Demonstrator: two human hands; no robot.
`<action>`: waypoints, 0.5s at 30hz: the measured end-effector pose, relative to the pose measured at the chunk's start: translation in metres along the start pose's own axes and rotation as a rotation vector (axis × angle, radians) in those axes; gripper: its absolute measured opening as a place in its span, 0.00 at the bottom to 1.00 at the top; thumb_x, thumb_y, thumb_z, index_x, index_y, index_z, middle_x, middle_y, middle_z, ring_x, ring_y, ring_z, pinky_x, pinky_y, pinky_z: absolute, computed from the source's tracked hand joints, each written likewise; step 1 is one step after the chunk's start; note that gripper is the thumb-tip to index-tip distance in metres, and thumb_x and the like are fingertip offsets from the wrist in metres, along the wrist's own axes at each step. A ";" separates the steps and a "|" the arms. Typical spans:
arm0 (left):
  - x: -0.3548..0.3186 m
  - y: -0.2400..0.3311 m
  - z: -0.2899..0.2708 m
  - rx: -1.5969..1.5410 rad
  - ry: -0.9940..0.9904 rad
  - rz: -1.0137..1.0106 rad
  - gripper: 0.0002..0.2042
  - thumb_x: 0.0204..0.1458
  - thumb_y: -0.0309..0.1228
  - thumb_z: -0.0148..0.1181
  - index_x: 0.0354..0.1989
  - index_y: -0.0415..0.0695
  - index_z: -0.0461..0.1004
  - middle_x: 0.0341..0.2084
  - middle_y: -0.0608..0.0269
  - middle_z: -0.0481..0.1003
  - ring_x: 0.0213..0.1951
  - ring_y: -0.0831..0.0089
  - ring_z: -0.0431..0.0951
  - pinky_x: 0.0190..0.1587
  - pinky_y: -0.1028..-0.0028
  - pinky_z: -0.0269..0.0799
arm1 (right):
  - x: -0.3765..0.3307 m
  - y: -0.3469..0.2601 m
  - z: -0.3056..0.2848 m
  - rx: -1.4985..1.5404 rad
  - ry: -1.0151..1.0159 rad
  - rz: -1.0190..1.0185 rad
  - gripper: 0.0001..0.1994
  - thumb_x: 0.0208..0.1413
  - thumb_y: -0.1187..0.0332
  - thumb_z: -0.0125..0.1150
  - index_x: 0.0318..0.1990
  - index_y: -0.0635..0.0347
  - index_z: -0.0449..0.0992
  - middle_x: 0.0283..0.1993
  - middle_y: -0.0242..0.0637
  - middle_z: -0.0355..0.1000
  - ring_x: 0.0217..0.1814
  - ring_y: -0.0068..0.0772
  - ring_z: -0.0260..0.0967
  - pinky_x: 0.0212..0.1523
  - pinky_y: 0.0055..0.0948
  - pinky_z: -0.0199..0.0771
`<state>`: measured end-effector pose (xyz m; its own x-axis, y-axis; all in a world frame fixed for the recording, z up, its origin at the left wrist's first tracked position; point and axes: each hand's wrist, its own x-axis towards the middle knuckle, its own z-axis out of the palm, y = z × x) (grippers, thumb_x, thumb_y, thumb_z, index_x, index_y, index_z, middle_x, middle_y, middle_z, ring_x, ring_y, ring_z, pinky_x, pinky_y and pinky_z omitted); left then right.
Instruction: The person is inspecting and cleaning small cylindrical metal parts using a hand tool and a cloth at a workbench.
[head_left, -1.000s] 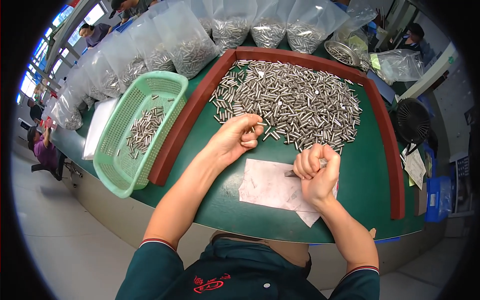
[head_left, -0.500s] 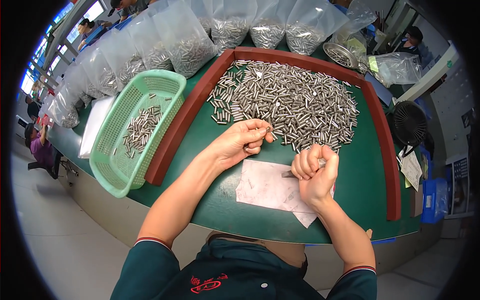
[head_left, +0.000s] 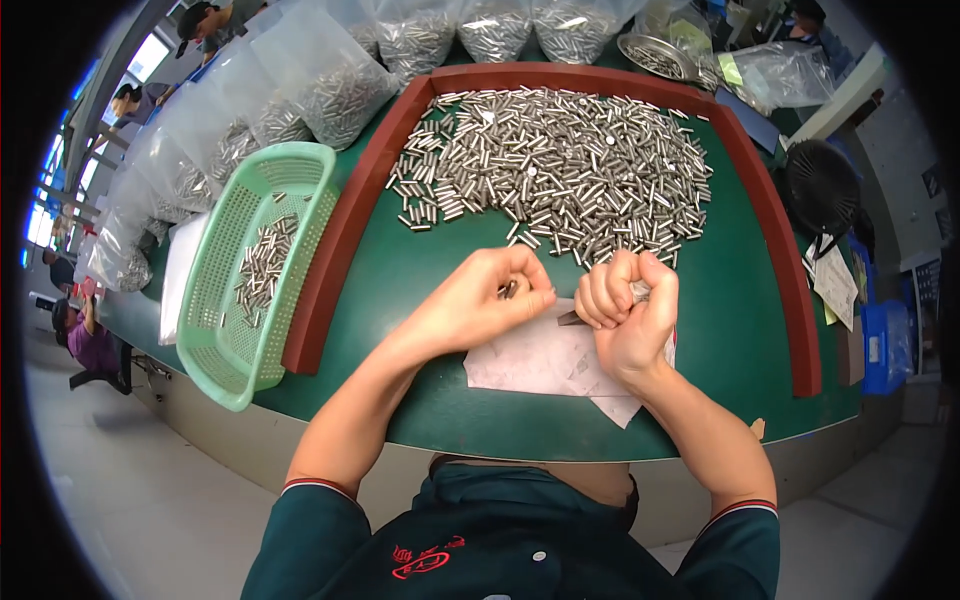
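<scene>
Metal pins (head_left: pixel 509 289), mostly hidden — loosely curled left hand (head_left: pixel 480 297) round them, right hand (head_left: pixel 632 318) clenched on a barely visible dark object (head_left: pixel 570 319).

The metal pins (head_left: pixel 580 170) are gleaming silvery grey against a deep green counter (head_left: pixel 745 300). A frame (head_left: pixel 346 250) is showing reddish brown, and a pale green basket (head_left: pixel 225 370) is displaying a pattern of small holes. A pale pink sheet (head_left: pixel 510 367) is bearing dark smudges, while the dark green shirt (head_left: pixel 500 530) is carrying red embroidery (head_left: pixel 420 567) and red-and-white sleeve bands (head_left: pixel 318 485).
</scene>
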<state>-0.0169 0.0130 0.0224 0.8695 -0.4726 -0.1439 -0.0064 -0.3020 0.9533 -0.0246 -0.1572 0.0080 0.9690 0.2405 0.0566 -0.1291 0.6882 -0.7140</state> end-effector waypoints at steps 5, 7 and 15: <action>-0.001 0.008 0.018 0.450 0.121 0.013 0.06 0.38 0.25 0.60 0.19 0.37 0.69 0.07 0.63 0.58 0.12 0.78 0.57 0.17 0.74 0.54 | -0.002 -0.002 -0.003 0.041 -0.006 -0.083 0.19 0.54 0.60 0.33 0.12 0.55 0.50 0.09 0.26 0.44 0.12 0.18 0.36 0.14 0.21 0.39; -0.001 0.007 0.018 0.453 0.111 -0.023 0.06 0.38 0.24 0.61 0.19 0.37 0.69 0.07 0.64 0.58 0.12 0.78 0.56 0.17 0.74 0.54 | 0.000 -0.001 -0.005 0.054 -0.004 -0.107 0.18 0.53 0.61 0.33 0.12 0.55 0.51 0.09 0.26 0.44 0.11 0.18 0.36 0.15 0.21 0.39; 0.001 0.007 0.022 0.443 0.153 -0.074 0.06 0.35 0.24 0.62 0.17 0.36 0.70 0.04 0.60 0.59 0.10 0.71 0.58 0.18 0.71 0.56 | 0.003 0.003 -0.004 0.101 0.077 -0.063 0.18 0.51 0.62 0.33 0.11 0.54 0.49 0.08 0.26 0.44 0.11 0.18 0.36 0.14 0.21 0.40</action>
<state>-0.0264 -0.0076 0.0227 0.9382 -0.3191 -0.1343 -0.1229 -0.6696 0.7325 -0.0215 -0.1567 0.0033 0.9886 0.1443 0.0428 -0.0843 0.7666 -0.6365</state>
